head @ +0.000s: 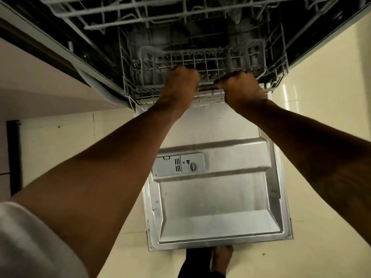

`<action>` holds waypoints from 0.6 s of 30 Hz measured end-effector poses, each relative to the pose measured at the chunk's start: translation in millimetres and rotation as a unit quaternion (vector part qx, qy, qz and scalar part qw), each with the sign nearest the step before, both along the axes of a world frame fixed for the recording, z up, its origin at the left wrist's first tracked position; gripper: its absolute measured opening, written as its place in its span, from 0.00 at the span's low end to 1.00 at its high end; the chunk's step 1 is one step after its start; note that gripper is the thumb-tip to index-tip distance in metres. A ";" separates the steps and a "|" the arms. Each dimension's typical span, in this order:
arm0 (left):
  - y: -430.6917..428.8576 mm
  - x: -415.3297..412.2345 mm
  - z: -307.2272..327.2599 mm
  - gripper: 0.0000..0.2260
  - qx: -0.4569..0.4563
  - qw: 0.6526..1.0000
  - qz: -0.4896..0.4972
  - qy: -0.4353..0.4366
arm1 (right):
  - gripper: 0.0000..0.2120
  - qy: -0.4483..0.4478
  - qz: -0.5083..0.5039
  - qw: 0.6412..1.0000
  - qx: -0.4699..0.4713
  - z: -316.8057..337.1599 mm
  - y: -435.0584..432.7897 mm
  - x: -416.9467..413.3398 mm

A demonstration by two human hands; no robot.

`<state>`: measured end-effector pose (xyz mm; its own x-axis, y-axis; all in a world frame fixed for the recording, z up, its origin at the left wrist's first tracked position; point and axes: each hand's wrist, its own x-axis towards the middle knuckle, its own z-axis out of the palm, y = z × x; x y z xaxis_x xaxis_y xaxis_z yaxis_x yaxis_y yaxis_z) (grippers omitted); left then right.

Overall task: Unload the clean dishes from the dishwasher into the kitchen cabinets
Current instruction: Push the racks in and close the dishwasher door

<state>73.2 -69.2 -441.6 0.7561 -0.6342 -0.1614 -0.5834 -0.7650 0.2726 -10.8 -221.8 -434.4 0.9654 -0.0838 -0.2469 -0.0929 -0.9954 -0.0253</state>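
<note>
At the front rail of the lower rack (pixel 132 77), the left hand (pixel 180 83) and right hand (pixel 241 87) were curled side by side round the wire, a two-handed hold that probably served to slide the rack evenly. Just beyond the knuckles stood bare tines and a cutlery basket (pixel 152 67), with no dishes discernible through the blur. Above the hands hung the upper rack (pixel 140 9), and beneath the forearms the open door (pixel 216 197) lay flat, leaving the rack room to roll out.
</note>
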 end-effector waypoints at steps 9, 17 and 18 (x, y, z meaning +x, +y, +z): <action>-22.5 57.9 -2.4 0.12 0.011 0.999 0.014 -0.034 | 0.13 -0.010 -0.022 1.000 -0.006 -1.1 -16.2 55.9; -23.7 68.6 -18.8 0.12 0.006 0.998 0.055 -0.030 | 0.13 -0.030 -0.042 0.999 0.015 -8.3 -20.4 62.6; -24.1 69.2 -18.8 0.13 -0.004 0.997 0.072 -0.025 | 0.12 -0.031 -0.049 0.998 0.017 -9.3 -19.3 62.5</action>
<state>142.4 -93.3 -460.3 0.8458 -0.5204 -0.1170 -0.4814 -0.8392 0.2530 51.7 -241.1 -443.7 0.9665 -0.1701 -0.1922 -0.1861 -0.9802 -0.0683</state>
